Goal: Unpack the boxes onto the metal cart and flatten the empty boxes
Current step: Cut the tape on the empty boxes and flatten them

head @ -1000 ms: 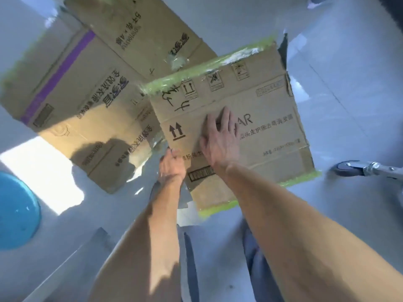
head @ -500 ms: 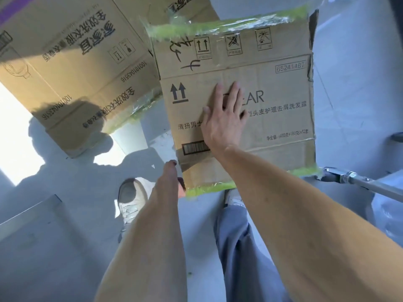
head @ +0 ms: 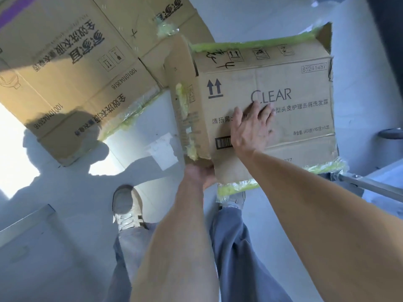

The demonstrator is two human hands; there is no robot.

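A brown cardboard box [head: 301, 88] printed CLEAR, edged with green tape, is held above the floor in front of me. My right hand [head: 250, 127] lies flat on its printed face, fingers spread. My left hand [head: 199, 174] grips the box's lower left corner from beneath, under a side panel [head: 185, 105] that stands out towards me. A larger flattened box [head: 72, 68] with Chinese print lies on the floor at the upper left.
A metal cart frame bar [head: 375, 186] shows at the right, with a dark wheel [head: 390, 134] above it. A grey metal edge [head: 24, 223] sits at the lower left. My shoes [head: 126, 205] and trouser legs stand on the pale floor below the box.
The box's left side panel has swung out into view, so the box looks less flat. My left hand has moved up and taken hold of the lower corner. My right hand stays flat.
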